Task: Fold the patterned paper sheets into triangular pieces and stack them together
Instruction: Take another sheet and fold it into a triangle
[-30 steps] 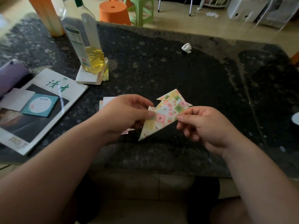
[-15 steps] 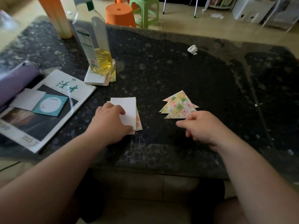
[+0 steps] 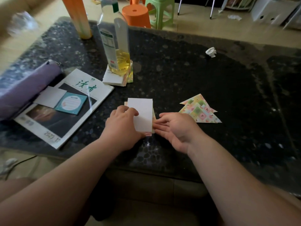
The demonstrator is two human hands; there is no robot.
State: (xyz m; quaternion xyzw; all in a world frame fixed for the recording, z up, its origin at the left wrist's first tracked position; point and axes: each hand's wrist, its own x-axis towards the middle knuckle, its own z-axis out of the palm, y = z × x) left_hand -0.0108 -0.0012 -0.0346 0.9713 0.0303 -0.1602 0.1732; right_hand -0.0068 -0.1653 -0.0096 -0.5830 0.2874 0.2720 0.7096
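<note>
Dark speckled bench [image 3: 179,70], mid-frame: sheet stack [image 3: 141,115]. Left hand [image 3: 122,124] on its left edge, fingers curled, pinch or press can't be told. Right hand [image 3: 175,128] flat, nothing held, touching right edge. Folded triangles [image 3: 202,111] piled right of it. Top sheet likely to be peeled off next.

The table [image 3: 179,75] is black stone speckled with grey. At its middle the top sheet [image 3: 141,111] shows plain white, and the lower sheets [image 3: 148,134] peek out in pink and yellow print. At three o'clock from it, the folded triangles [image 3: 201,111] carry pastel squares of green, pink and yellow with small hearts. At ten o'clock are a white magazine [image 3: 78,121] with green characters, a teal card [image 3: 71,103] and a lilac pouch [image 3: 27,87]. At twelve o'clock the bottle [image 3: 114,46] holds yellow oil [image 3: 121,64] under a green cap [image 3: 115,8].
</note>
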